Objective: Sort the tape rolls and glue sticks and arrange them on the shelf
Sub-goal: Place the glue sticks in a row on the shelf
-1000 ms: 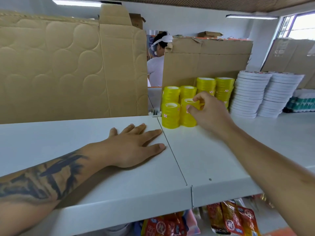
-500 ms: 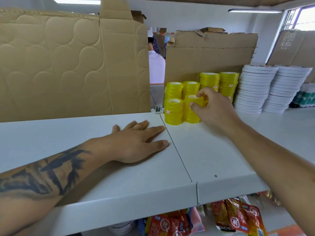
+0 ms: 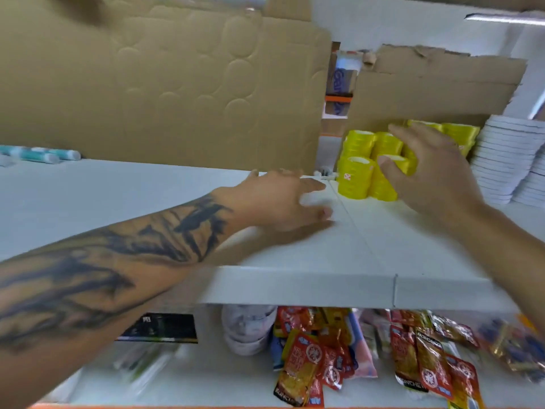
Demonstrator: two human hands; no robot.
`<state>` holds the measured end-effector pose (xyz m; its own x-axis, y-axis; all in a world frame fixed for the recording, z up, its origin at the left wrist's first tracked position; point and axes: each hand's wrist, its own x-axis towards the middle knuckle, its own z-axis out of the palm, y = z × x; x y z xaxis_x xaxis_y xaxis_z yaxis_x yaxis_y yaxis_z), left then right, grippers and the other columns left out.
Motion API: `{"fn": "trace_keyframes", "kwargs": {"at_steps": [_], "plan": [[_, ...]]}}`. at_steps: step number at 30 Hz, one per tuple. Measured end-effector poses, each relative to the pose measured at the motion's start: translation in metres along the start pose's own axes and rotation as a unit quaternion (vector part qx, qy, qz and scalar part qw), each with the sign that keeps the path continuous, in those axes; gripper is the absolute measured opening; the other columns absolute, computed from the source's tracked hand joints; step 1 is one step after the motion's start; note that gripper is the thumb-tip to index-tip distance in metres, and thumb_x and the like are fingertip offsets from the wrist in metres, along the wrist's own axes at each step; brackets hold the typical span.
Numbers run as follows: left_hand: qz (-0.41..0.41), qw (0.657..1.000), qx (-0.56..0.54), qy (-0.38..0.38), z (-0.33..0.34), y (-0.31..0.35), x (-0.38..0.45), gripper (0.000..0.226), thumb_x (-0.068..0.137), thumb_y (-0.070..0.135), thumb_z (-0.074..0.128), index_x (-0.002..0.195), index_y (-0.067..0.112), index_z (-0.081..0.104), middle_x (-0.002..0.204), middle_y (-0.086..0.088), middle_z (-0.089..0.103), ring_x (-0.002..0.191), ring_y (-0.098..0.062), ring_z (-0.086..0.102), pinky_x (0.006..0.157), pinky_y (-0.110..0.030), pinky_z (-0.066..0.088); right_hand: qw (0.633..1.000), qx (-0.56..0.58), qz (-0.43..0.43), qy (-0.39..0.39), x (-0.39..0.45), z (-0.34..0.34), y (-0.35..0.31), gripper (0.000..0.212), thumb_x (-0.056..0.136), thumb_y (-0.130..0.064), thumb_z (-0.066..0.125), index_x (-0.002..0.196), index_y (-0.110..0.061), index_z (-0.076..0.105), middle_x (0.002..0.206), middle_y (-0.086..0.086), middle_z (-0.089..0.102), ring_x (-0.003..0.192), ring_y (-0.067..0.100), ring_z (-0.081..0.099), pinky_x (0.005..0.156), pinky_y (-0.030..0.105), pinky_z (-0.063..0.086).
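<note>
Several stacks of yellow tape rolls (image 3: 358,175) stand on the white shelf (image 3: 295,255), back against its rear edge and just right of the seam between the two shelf panels. My right hand (image 3: 433,178) is over the front stacks, fingers spread wide and holding nothing; whether the fingertips touch the rolls I cannot tell, the frame being blurred. My left hand (image 3: 283,199) lies palm down on the shelf just left of the seam, fingers loosely extended, empty. White tape rolls (image 3: 507,160) are piled in stacks at the right end of the shelf, touching or nearly touching the yellow ones. Teal-and-white glue sticks (image 3: 44,154) lie on their sides at the far left rear edge. Cardboard sheets (image 3: 177,84) stand upright along the back of the shelf. Below the front edge, red and orange snack packets (image 3: 324,358) sit on the lower shelf.
</note>
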<state>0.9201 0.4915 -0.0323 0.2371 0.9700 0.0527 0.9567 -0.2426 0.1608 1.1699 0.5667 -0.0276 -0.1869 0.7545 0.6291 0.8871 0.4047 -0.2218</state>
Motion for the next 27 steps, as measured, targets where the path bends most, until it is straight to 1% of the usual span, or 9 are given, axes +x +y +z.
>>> {"fn": "trace_keyframes", "kwargs": {"at_steps": [1, 3, 7, 13, 16, 18, 20, 23, 27], "plan": [[0.005, 1.000, -0.009, 0.029, -0.007, -0.006, -0.012, 0.068, 0.093, 0.076, 0.041, 0.153, 0.047, 0.035, 0.162, 0.008, 0.034, 0.149, -0.021, 0.033, 0.119, -0.050, 0.028, 1.000, 0.000, -0.007, 0.004, -0.002, -0.005, -0.013, 0.069, 0.088, -0.062, 0.045, 0.148, -0.029, 0.048, 0.156, 0.011, 0.043, 0.144, 0.031, 0.038, 0.118, 0.044, 0.031], [0.002, 0.997, -0.050, 0.053, -0.023, -0.026, -0.039, 0.063, 0.093, 0.072, 0.047, 0.149, 0.044, 0.043, 0.155, 0.010, 0.044, 0.142, -0.020, 0.041, 0.115, -0.043, 0.036, 1.000, 0.011, -0.028, -0.002, -0.007, -0.010, -0.045, 0.070, 0.088, -0.064, 0.044, 0.149, -0.032, 0.046, 0.157, 0.011, 0.042, 0.145, 0.031, 0.036, 0.119, 0.044, 0.029], [-0.039, 0.996, -0.055, 0.060, -0.047, -0.094, -0.099, 0.060, 0.092, 0.071, 0.052, 0.146, 0.045, 0.045, 0.153, 0.011, 0.046, 0.136, -0.018, 0.045, 0.112, -0.042, 0.039, 0.993, 0.020, -0.103, -0.054, -0.016, 0.005, -0.132, 0.063, 0.095, -0.066, 0.045, 0.151, -0.039, 0.043, 0.160, 0.007, 0.038, 0.146, 0.028, 0.034, 0.118, 0.043, 0.030], [-0.137, 0.987, -0.045, 0.073, -0.070, -0.221, -0.184, 0.060, 0.092, 0.070, 0.053, 0.146, 0.043, 0.046, 0.151, 0.009, 0.048, 0.133, -0.017, 0.049, 0.109, -0.038, 0.041, 0.969, 0.026, -0.194, -0.152, -0.020, 0.064, -0.288, 0.069, 0.091, -0.075, 0.035, 0.155, -0.051, 0.024, 0.168, -0.003, 0.021, 0.153, 0.022, 0.022, 0.122, 0.044, 0.026], [-0.180, 0.979, -0.036, 0.089, -0.079, -0.284, -0.223, 0.062, 0.092, 0.071, 0.052, 0.147, 0.043, 0.045, 0.155, 0.015, 0.043, 0.137, -0.014, 0.046, 0.111, -0.037, 0.041, 0.954, 0.030, -0.235, -0.181, -0.016, 0.089, -0.359, 0.068, 0.092, -0.073, 0.036, 0.155, -0.054, 0.016, 0.169, -0.007, 0.014, 0.153, 0.019, 0.018, 0.122, 0.041, 0.025], [-0.210, 0.972, -0.031, 0.100, -0.085, -0.323, -0.246, 0.062, 0.092, 0.071, 0.051, 0.147, 0.044, 0.044, 0.157, 0.018, 0.040, 0.138, -0.014, 0.044, 0.111, -0.037, 0.040, 0.947, 0.047, -0.250, -0.196, -0.014, 0.100, -0.404, 0.066, 0.095, -0.070, 0.039, 0.155, -0.055, 0.015, 0.168, -0.009, 0.014, 0.153, 0.017, 0.017, 0.121, 0.039, 0.026], [-0.236, 0.966, -0.017, 0.108, -0.089, -0.359, -0.267, 0.062, 0.092, 0.072, 0.049, 0.147, 0.045, 0.044, 0.157, 0.018, 0.041, 0.139, -0.014, 0.044, 0.112, -0.041, 0.039, 0.939, 0.066, -0.266, -0.208, -0.011, 0.113, -0.445, 0.066, 0.095, -0.070, 0.041, 0.154, -0.056, 0.015, 0.168, -0.010, 0.014, 0.153, 0.016, 0.017, 0.120, 0.038, 0.026], [-0.291, 0.952, 0.004, 0.093, -0.092, -0.412, -0.294, 0.065, 0.091, 0.078, 0.042, 0.149, 0.050, 0.036, 0.161, 0.010, 0.035, 0.142, -0.021, 0.041, 0.113, -0.046, 0.038, 0.928, 0.092, -0.284, -0.225, -0.005, 0.133, -0.498, 0.067, 0.094, -0.071, 0.041, 0.154, -0.056, 0.015, 0.167, -0.011, 0.016, 0.153, 0.014, 0.017, 0.121, 0.039, 0.027], [-0.359, 0.931, 0.012, 0.064, -0.094, -0.474, -0.315, 0.075, 0.088, 0.083, 0.037, 0.154, 0.049, 0.027, 0.168, 0.001, 0.022, 0.151, -0.026, 0.028, 0.119, -0.051, 0.030, 0.915, 0.106, -0.301, -0.248, -0.001, 0.155, -0.549, 0.067, 0.093, -0.072, 0.040, 0.154, -0.055, 0.017, 0.167, -0.012, 0.017, 0.152, 0.015, 0.019, 0.120, 0.043, 0.028]]}}
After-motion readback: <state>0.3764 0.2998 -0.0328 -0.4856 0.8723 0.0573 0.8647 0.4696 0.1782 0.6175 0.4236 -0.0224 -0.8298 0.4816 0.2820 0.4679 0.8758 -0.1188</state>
